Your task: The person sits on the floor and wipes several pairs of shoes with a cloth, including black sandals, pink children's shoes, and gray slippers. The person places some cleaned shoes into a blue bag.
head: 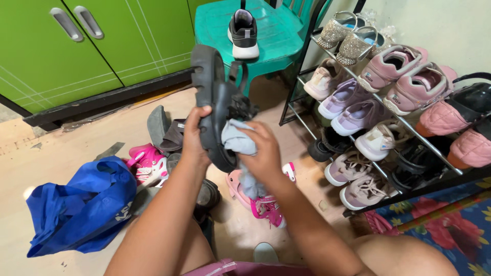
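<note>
Sandal: a dark grey chunky-soled sandal (215, 102) is held up above the floor, sole edge turned toward the camera, straps on the far side.
Left hand: the left hand (194, 138) is closed round the sole edge of the sandal, fingers wrapped over it.
Cloth: a pale blue-grey cloth (239, 143) is pressed against the inner side of the sandal and hangs down below the hand.
Right hand: the right hand (263, 153) is closed on the cloth, bunching it against the sandal.
Floor below the hands: pink children's sandals (266, 204) are seen just under the right forearm; a bright pink shoe (146, 163) and a dark sandal (166, 130) lie beside the left forearm.
Blue bag: a crumpled blue fabric bag (82, 207) lies on the floor (66, 140) toward its left side, near the pink shoe.
Chair: a teal plastic chair (276, 30) stands at the far side; a black and white sneaker (243, 33) is set upright on its seat.
Shoe rack: a black metal shoe rack (302, 76) stands at the right, filled with pink, lilac and beige children's shoes; two glittery sandals (345, 38) are on the top tier.
Cabinet: green cabinet doors (82, 46) with grey handles are seen at the far left.
Mat: a blue floral mat (450, 220) lies at the floor's near right corner.
</note>
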